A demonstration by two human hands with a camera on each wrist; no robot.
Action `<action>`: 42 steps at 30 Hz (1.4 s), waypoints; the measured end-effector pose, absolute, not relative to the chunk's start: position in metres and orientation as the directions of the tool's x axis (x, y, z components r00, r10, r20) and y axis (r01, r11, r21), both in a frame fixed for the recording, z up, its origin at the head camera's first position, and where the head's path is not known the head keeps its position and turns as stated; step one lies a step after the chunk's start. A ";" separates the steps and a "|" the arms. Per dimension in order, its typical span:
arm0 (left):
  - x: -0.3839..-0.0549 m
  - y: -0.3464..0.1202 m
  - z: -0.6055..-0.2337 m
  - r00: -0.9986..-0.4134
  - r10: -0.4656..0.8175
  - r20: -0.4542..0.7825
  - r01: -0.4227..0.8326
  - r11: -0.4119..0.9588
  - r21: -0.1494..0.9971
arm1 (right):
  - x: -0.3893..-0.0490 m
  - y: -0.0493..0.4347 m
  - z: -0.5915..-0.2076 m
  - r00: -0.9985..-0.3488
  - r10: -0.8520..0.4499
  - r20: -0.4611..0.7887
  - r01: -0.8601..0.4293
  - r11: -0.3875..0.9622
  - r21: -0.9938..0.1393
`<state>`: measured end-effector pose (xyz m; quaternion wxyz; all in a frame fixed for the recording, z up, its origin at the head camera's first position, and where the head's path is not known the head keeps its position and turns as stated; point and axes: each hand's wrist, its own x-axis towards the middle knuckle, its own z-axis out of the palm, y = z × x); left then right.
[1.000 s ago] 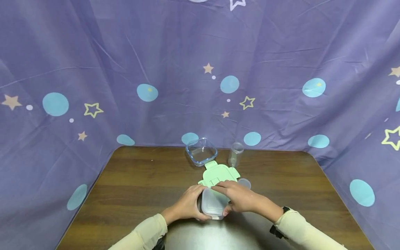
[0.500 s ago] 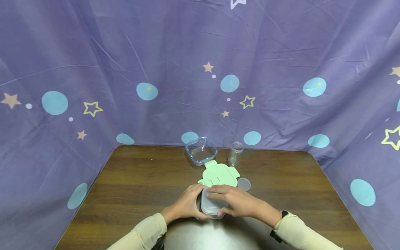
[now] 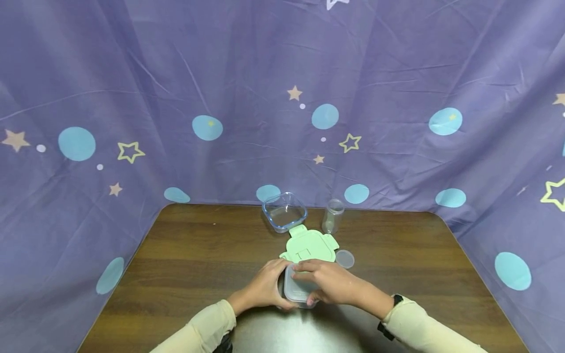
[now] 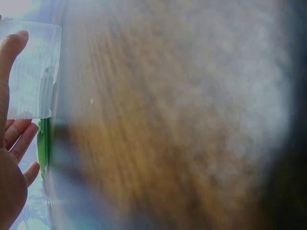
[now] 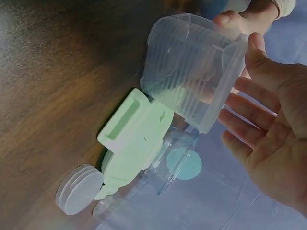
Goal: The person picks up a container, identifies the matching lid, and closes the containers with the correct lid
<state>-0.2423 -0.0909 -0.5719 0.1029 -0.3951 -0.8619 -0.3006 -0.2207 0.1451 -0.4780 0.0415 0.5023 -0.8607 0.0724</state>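
Between both hands stands a clear, ribbed plastic food container (image 5: 187, 72) with a translucent, rounded-square lid (image 3: 296, 289) on top. My left hand (image 3: 265, 287) grips the container's left side, thumb toward the near side and fingers toward the far side. The left wrist view shows its thumb along the ribbed wall. From the right, my right hand (image 3: 339, 283) reaches over the lid, its fingers across the top and its thumb at the near right edge. In the right wrist view the thumb tip sits right at a lid corner.
Just beyond the container lies a light green lid with flaps (image 3: 311, 245). A small round lid (image 3: 345, 259) is right of it. Behind are a square glass dish (image 3: 284, 228) and a clear jar (image 3: 332, 220). A purple curtain (image 3: 247, 162) surrounds the wooden table (image 3: 198, 245).
My right hand's fingers have shifted from the lid's far edge onto its top, and its thumb slid slightly left along the near edge. The left hand keeps its grip.
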 end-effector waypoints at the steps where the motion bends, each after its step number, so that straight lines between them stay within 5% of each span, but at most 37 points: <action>1: -0.243 -0.091 -0.571 -0.666 0.620 0.415 0.743 0.507 0.436 | -0.221 0.145 -0.477 -0.493 -0.858 0.142 -0.870 0.487 -0.082; 26: -0.236 -0.092 -0.572 -0.657 0.614 0.438 0.754 0.514 0.410 | -0.220 0.146 -0.478 -0.476 -0.870 0.128 -0.879 0.473 -0.059; 42: -0.233 -0.085 -0.556 -0.673 0.624 0.397 0.739 0.566 0.365 | -0.222 0.148 -0.478 -0.395 -0.907 0.142 -0.914 0.405 0.041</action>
